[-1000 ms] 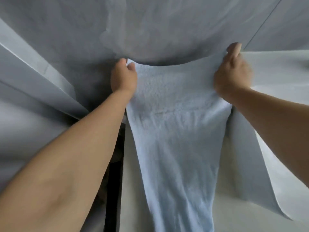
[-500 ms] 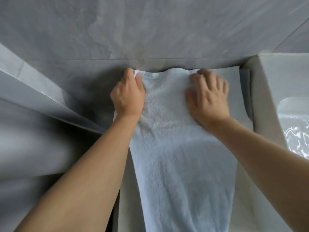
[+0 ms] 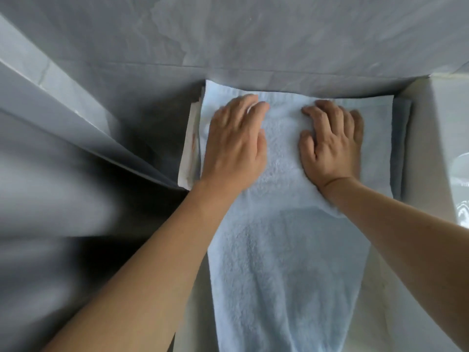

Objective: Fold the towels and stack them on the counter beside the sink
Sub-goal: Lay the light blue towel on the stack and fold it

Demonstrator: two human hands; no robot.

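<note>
Grey marble wall [image 3: 279,34] runs behind a pale surface [image 3: 375,295], against which a light blue towel [image 3: 284,250] lies lengthwise, its far end at the wall and its near end hanging toward the camera. That far end rests on a stack of folded towels [image 3: 398,138], whose edges show at both sides. At the right stands a white sink [image 3: 446,138]; its bowl is mostly out of view, what is in it unclear. Left hand [image 3: 233,146] presses flat on the towel, fingers straight. Right hand [image 3: 332,146] also presses down on it, fingers slightly bent, gripping nothing.
</note>
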